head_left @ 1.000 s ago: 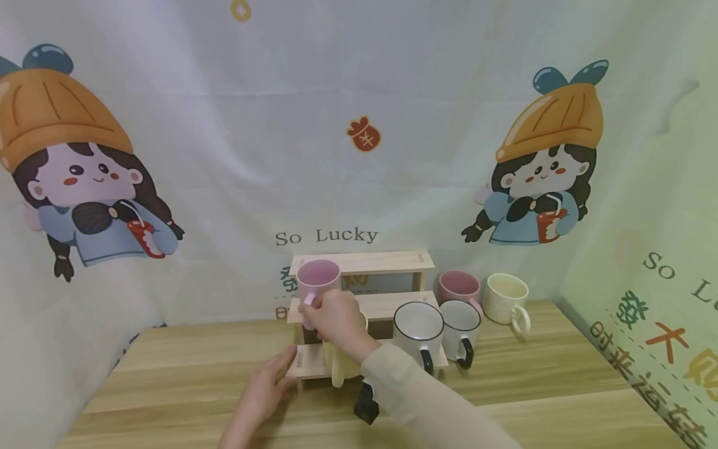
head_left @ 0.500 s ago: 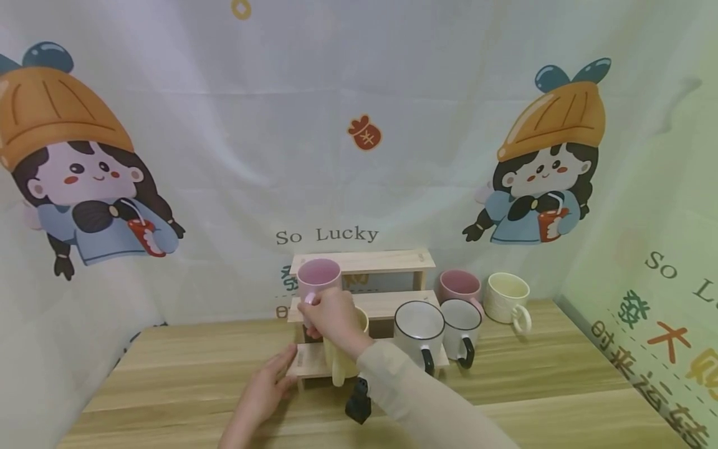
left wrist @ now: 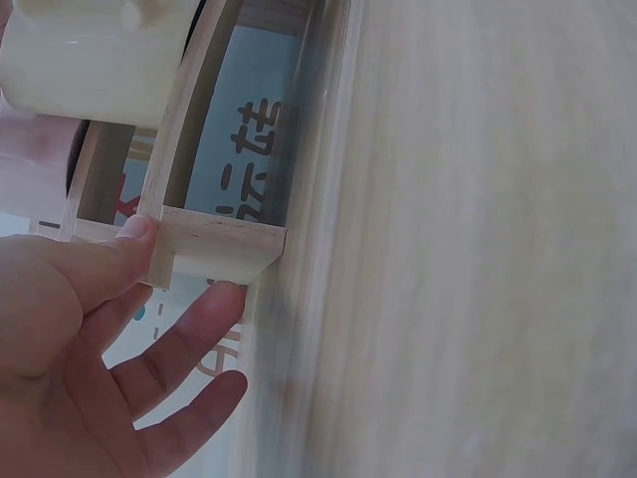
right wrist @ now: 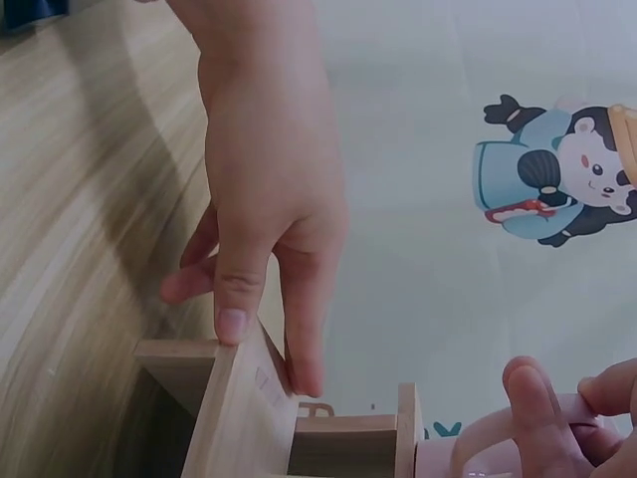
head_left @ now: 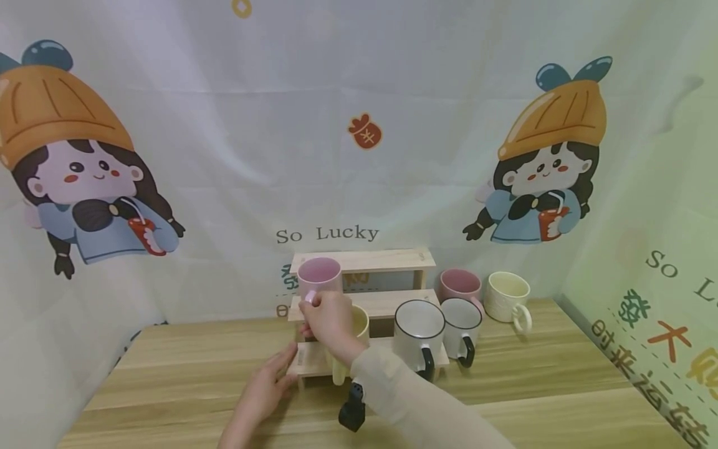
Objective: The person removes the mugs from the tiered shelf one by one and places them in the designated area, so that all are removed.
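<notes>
The pink mug (head_left: 323,285) is placed at the 9 o'clock end of the rack (head_left: 370,260), at middle-tier height, its handle pinched by the right hand (head_left: 330,317). Compared with a second ago, the mug is barely shifted; the black device (head_left: 351,410) is swung toward 9 o'clock, and the yellow mug (head_left: 361,324), at 5 o'clock, is more exposed. The rack's end is touched by the left hand (head_left: 268,381), fingers spread wide.

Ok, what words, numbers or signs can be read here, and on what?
"So Lucky": back curtain.
"So L", cut off: right curtain.
"發大", next character cut off: right curtain.
"时来运转": right curtain.
"¥"-like sign: red pouch print.
Characters behind wooden rack: partly hidden.
Plank marks: too small.
</notes>
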A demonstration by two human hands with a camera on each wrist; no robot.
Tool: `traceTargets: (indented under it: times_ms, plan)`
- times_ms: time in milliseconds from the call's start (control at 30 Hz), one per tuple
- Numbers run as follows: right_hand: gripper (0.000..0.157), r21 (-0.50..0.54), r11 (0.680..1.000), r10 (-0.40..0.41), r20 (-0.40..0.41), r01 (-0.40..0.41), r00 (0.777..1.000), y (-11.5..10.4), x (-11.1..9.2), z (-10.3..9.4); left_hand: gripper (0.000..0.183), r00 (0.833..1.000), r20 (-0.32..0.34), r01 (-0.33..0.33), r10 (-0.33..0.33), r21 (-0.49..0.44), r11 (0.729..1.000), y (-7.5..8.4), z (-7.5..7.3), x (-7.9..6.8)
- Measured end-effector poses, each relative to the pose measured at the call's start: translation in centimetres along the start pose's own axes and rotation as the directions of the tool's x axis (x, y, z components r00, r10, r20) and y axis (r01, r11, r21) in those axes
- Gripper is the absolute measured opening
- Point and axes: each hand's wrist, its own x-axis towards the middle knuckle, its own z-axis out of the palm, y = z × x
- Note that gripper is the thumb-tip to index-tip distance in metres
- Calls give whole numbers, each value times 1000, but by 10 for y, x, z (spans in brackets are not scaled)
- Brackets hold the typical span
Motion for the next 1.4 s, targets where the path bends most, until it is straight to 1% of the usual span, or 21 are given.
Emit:
traceTargets:
  times_ms: [267, 467, 633, 833, 967, 1100, 1333, 1400]
  plan:
    - [12, 17, 1000, -21, -42, 21, 999, 0, -3, 0, 58, 1000, -6, -11, 11, -12, 1000, 0, 0, 0]
    - [13, 0, 1000, -27, -34, 27, 999, -1, -3, -2, 58, 1000, -12, -14, 14, -8, 1000, 0, 0, -1]
    - [12, 16, 999, -43, -25, 43, 999, -3, -5, -4, 58, 1000, -7, -9, 9, 3, 1000, 0, 0, -1]
    - [13, 52, 995, -80, -30, 81, 996, -8, -5, -7, 59, 1000, 5, 0, 0, -8, 1000, -1, -1, -1]
    - [14, 74, 990, -115, -53, 119, 992, -10, -5, -10, 59, 1000, 1, -2, 2, 0, 1000, -2, 0, -1]
    - [15, 58, 986, -149, -75, 154, 986, -12, -4, -16, 58, 1000, -5, 0, 0, 9, 1000, -2, 1, -1]
    - [16, 52, 985, -160, -98, 166, 982, -13, -1, -31, 51, 997, -33, -67, 70, 71, 995, -1, 1, -1]
    - [17, 47, 984, -164, -107, 169, 981, -11, 0, -35, 50, 997, -32, -70, 73, 74, 995, -1, 1, -1]
